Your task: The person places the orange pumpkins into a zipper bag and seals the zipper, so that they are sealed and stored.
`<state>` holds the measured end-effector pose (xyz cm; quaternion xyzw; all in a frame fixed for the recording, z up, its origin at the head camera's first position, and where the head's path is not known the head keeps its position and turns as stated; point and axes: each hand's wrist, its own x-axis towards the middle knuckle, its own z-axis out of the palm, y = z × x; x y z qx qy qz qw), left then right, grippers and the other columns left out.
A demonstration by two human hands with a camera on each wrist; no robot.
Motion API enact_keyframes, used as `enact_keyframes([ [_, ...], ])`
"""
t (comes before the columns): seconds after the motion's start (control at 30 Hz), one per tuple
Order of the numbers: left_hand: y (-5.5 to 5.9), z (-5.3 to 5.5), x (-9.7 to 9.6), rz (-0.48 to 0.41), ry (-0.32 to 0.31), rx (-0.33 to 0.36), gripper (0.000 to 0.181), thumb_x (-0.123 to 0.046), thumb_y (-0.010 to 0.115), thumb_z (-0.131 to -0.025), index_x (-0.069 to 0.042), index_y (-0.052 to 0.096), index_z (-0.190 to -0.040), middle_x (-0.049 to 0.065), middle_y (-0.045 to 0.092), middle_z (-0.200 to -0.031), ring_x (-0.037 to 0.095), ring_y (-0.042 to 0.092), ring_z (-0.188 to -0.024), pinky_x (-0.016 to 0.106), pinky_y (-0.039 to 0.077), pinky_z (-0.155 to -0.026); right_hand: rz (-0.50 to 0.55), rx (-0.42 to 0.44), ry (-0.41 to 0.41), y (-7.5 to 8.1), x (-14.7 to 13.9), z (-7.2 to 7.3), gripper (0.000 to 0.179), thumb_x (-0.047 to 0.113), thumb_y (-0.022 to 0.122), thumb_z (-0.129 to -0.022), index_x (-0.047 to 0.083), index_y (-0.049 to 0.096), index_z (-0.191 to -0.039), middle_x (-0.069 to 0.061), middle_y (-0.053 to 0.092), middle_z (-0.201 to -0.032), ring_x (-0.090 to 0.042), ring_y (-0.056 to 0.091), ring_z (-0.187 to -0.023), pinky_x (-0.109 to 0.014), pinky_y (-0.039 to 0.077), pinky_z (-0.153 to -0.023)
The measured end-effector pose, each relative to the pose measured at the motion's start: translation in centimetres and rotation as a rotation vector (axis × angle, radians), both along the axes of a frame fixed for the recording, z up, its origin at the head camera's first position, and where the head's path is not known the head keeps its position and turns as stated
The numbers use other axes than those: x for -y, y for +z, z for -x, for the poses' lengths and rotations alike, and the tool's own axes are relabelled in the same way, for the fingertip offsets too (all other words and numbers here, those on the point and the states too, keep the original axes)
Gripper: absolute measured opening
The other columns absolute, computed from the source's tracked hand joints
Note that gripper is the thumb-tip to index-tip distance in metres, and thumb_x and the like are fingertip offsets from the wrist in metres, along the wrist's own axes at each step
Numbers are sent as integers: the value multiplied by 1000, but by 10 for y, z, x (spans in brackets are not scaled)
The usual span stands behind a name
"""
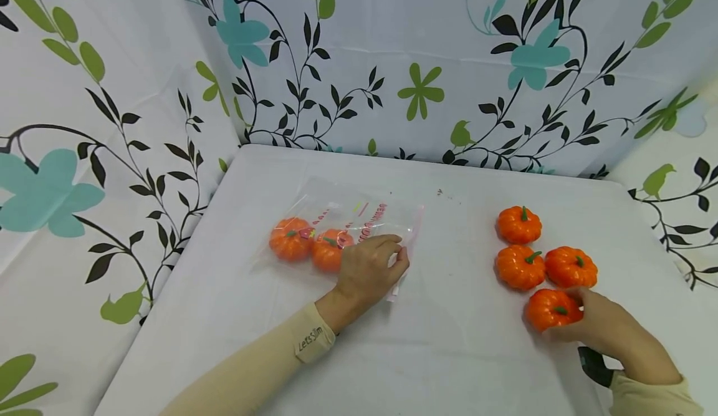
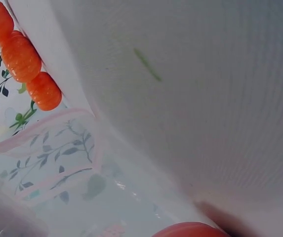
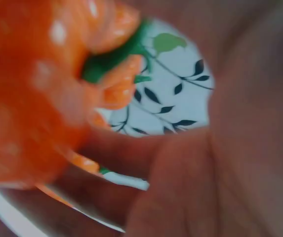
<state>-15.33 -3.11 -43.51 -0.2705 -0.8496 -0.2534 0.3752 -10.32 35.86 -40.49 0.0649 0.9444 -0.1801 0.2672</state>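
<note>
A clear plastic zip bag (image 1: pixel 373 213) with pink lettering lies on the table, two small orange toy pumpkins (image 1: pixel 290 239) side by side in it. At the bag's right end, near its pinkish opening edge, my left hand (image 1: pixel 370 269) pinches the plastic between thumb and fingers. The left wrist view shows the bag's pink-edged mouth (image 2: pixel 82 112) standing apart. On the right, my right hand (image 1: pixel 608 328) grips a glossy toy pumpkin (image 1: pixel 552 310) with a green stem, fingers and thumb round its sides. That pumpkin (image 3: pixel 27 98) fills the left of the right wrist view.
Three more toy pumpkins (image 1: pixel 519 225) sit close together just beyond my right hand. A white cloth covers the table (image 1: pixel 449 353). Leaf-patterned curtains (image 1: pixel 359 60) stand along the back and both sides. A black strap (image 1: pixel 594 366) is at my right wrist.
</note>
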Motion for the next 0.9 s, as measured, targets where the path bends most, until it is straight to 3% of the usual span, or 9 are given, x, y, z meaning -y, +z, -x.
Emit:
enact_keyframes([
  [0.2,2,0,0,-24,-4,-40,4,-8,76,-76,-10,75,-73,0,76,-86,13,73,-72,27,57,-56,178,-36,142,7,22,0,85,37,89,-74,-8,50,-135,-18,61,-119,-32,59,-103,-48,56,-81],
  [0.33,2,-1,0,-24,-5,-37,4,-8,76,-76,-10,75,-73,0,76,-85,13,73,-71,27,57,-54,230,-81,209,11,42,1,84,34,91,-72,-5,53,-135,-12,62,-120,-30,58,-106,-44,56,-81],
  [0.67,6,-2,3,-52,-1,-27,3,-8,78,-76,-10,75,-75,0,76,-86,13,73,-71,26,55,-51,416,-197,258,7,102,19,86,36,91,-73,5,51,-143,-10,59,-132,-33,55,-118,-41,57,-86],
  [0.9,8,-4,4,-47,-5,9,5,-10,76,-79,-10,75,-74,0,76,-87,14,73,-71,24,55,-52,456,-297,235,-1,131,37,87,43,90,-73,11,51,-144,-8,58,-134,-32,54,-120,-43,57,-88],
])
